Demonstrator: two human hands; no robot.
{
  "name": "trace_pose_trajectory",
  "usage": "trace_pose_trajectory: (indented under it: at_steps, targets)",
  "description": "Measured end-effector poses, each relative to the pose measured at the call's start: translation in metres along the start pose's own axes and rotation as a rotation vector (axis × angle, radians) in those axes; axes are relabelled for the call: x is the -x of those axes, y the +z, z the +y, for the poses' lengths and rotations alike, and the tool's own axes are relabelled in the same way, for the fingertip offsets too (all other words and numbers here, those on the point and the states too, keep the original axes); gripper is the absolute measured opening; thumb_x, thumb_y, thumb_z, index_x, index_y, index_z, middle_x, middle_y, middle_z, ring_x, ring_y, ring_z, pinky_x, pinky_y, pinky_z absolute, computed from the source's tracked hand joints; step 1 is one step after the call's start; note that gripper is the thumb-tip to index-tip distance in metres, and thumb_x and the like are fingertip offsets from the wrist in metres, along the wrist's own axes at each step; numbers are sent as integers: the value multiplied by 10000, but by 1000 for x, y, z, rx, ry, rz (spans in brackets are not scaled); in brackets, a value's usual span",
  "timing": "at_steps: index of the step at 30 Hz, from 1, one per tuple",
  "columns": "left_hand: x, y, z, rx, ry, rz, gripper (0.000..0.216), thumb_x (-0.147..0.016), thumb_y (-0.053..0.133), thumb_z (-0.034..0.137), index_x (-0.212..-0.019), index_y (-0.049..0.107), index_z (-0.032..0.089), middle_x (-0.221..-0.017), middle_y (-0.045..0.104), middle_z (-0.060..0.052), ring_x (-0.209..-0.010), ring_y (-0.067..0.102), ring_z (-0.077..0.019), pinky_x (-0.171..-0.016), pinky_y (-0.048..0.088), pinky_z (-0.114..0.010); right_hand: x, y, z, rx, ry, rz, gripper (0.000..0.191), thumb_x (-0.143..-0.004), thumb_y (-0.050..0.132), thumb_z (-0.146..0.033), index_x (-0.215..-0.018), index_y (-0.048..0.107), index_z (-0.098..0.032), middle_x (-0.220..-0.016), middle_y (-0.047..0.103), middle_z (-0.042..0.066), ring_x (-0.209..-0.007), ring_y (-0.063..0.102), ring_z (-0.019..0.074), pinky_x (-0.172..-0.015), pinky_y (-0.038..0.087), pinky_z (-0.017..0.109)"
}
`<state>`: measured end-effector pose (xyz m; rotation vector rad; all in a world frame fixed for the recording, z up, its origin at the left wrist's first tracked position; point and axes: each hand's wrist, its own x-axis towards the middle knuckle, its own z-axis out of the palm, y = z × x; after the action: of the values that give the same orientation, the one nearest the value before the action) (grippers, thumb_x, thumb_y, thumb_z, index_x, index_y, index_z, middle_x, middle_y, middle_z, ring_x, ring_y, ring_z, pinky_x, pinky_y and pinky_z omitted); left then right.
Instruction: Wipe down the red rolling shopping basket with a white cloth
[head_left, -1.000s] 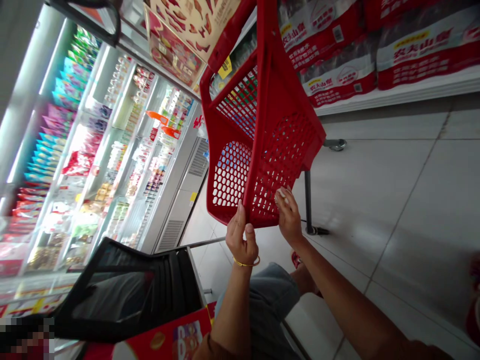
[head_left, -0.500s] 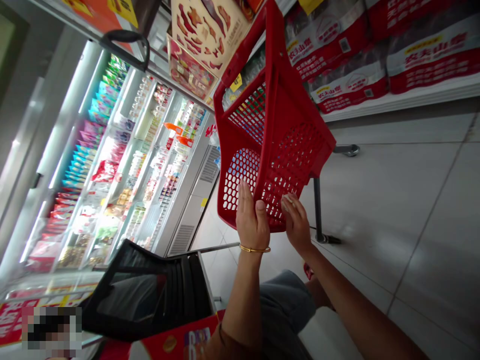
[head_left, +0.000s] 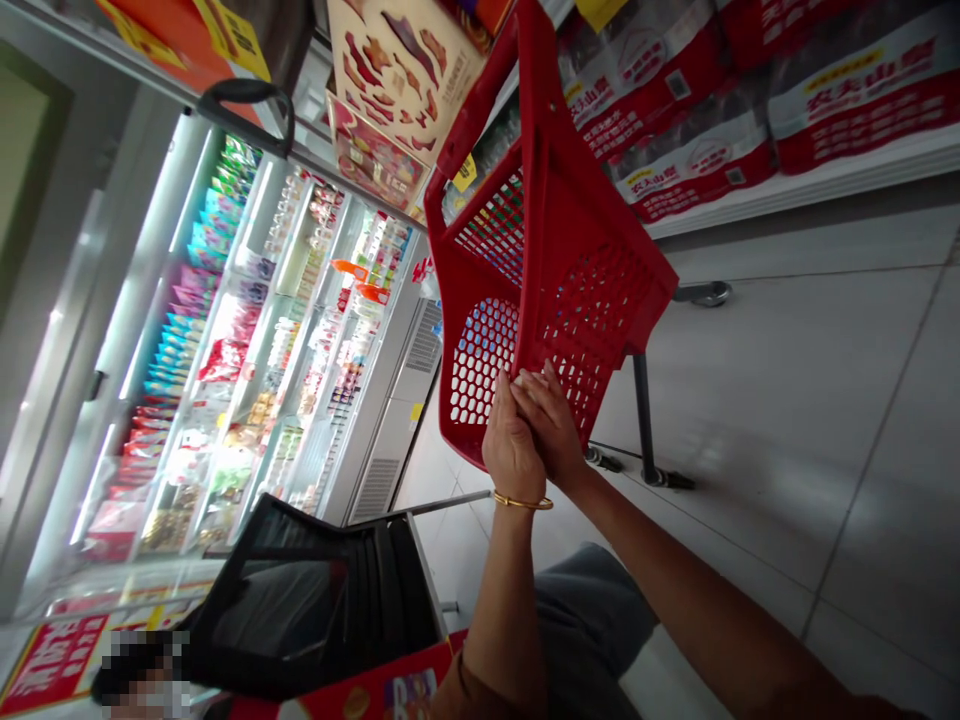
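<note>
At nine to ten o'clock, on the left, a lit chilled cabinet (head_left: 391, 425) carries rows of packaged goods. A black ribbed object (head_left: 386, 585) sits at between seven and eight o'clock, and a red carton (head_left: 360, 697) shows near seven.

Just below the centre, the left hand (head_left: 514, 440), with a gold bracelet (head_left: 523, 501) at its wrist, meets the right hand (head_left: 553, 418). They are together, palms facing and fingers pointing toward twelve; whether anything lies between them cannot be told. Neither is clamped on the red cart basket (head_left: 561, 225), which stands right behind them toward twelve; whether the fingertips touch it is unclear.

The basket looks like stiff, smooth, perforated plastic, probably light, slightly slippery and not fragile. Its metal leg (head_left: 643, 420) at between three and four o'clock ends in a castor, so it would likely roll or swivel if pushed. The best hold seems to be the handle bar (head_left: 484, 108) at twelve.

Farther right, water packs (head_left: 701, 165) fill a shelf at one to two o'clock.
</note>
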<state>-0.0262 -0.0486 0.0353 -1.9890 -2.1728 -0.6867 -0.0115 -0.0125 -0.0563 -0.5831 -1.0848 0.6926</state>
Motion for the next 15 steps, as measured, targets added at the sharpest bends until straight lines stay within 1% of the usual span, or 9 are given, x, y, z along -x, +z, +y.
trace_pose_trajectory:
  at_steps: [4,7,9,11,13,15]
  targets:
    - [-1,1,-1,-8,30,-3,802,-951,75,650,-1471,407,136,-1512,442,-152,-1420,402,-221,-1177,342,-383,-6,-3,9,-1,-71,-15,519,-998,452,-302,-1496,322,-368,-1459,520,28,-1485,279,243,-1185,380,550]
    - [-1,2,-2,-29,82,-10,779,-961,82,630,-1482,388,138,-1517,434,-150,-1433,380,-226,-1192,319,-399,-13,-5,16,-21,-106,-15,538,-1002,444,-265,-1505,291,-379,-1459,523,14,-1497,245,222,-1174,410,515]
    - [-1,2,-3,-51,122,-20,772,-967,79,617,-1491,365,128,-1526,419,-154,-1445,358,-225,-1201,301,-402,-17,-6,21,-24,-113,-11,519,-1011,417,-266,-1499,293,-393,-1458,524,0,-1491,263,211,-1168,420,508]
    - [-1,2,-3,-81,154,-39,780,-969,75,610,-1498,341,104,-1538,395,-166,-1460,327,-220,-1211,281,-395,-20,-5,27,-21,-107,-20,480,-1021,385,-292,-1484,325,-402,-1450,531,-11,-1472,309,208,-1157,435,508]
    - [-1,2,-1,-109,168,-58,789,-968,72,611,-1504,320,89,-1549,372,-170,-1473,297,-214,-1215,268,-388,-23,-6,32,-20,-89,-38,436,-1025,368,-323,-1454,390,-401,-1438,544,-17,-1450,354,209,-1145,450,507]
    - [-1,2,0,-124,176,-68,786,-965,69,616,-1511,308,104,-1556,364,-157,-1477,286,-207,-1217,262,-383,-25,-7,35,-21,-65,-43,406,-1023,370,-339,-1416,455,-393,-1424,557,-18,-1433,384,211,-1143,450,505]
